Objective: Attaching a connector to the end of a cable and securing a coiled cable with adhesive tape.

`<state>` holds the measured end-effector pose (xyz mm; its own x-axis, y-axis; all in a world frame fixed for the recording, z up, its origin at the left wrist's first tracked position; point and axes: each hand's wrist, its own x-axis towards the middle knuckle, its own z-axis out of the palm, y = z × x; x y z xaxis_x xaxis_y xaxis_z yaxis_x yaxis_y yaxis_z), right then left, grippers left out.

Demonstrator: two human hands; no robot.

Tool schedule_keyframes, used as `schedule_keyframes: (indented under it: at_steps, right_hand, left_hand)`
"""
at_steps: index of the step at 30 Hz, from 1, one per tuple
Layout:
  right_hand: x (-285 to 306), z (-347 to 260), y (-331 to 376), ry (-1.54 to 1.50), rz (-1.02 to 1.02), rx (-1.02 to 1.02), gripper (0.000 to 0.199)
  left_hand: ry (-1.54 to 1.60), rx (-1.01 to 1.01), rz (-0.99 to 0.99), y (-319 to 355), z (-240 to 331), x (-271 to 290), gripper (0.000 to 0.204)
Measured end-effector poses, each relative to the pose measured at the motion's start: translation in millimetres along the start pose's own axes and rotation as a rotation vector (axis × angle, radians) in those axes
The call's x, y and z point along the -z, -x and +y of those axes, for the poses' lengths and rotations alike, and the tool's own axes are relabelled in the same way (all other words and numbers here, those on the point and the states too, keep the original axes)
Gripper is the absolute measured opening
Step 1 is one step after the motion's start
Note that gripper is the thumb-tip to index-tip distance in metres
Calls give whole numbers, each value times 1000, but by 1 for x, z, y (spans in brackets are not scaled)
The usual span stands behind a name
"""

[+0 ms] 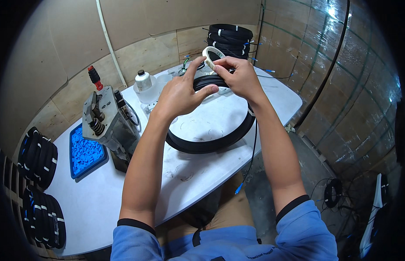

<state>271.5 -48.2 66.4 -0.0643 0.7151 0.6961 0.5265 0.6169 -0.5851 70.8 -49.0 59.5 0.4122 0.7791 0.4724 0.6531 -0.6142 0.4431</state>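
A coil of black cable (207, 147) is tilted up from the white table in front of me. My left hand (178, 96) grips its far side, thumb across the near face and index finger raised. White bands show on the coil's right side. Just above the far side is a roll of whitish tape (205, 52), its lower edge pinched between thumb and fingers of my right hand (241, 78). The left index fingertip comes close to this roll. A loose cable end with a blue connector (239, 188) hangs past the table's front edge.
On the white table (185, 174) stand a metal press-like machine (107, 114), a blue tray (102, 164) of small blue pieces and a white bottle (143, 81). Coils are stacked at the back (231, 35) and left (39, 158). Wrapped boxes (324, 56) line the right.
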Motion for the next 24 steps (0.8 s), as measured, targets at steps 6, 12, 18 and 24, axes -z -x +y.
schedule_keyframes:
  at_steps: [6,12,18,24]
  right_hand:
    - [0,4,-1,2,15,-27,22]
    - [-2,6,-2,-7,13,-26,22]
    - [-7,11,-6,-14,24,14,20]
    - [-13,8,-12,25,-12,112,20]
  left_hand:
    - [14,-53,-60,0,4,7,72]
    - [-17,-26,-85,1,3,6,66]
    - [392,33,195,-11,-16,-6,37]
    - [398,115,193,-14,-18,-6,30]
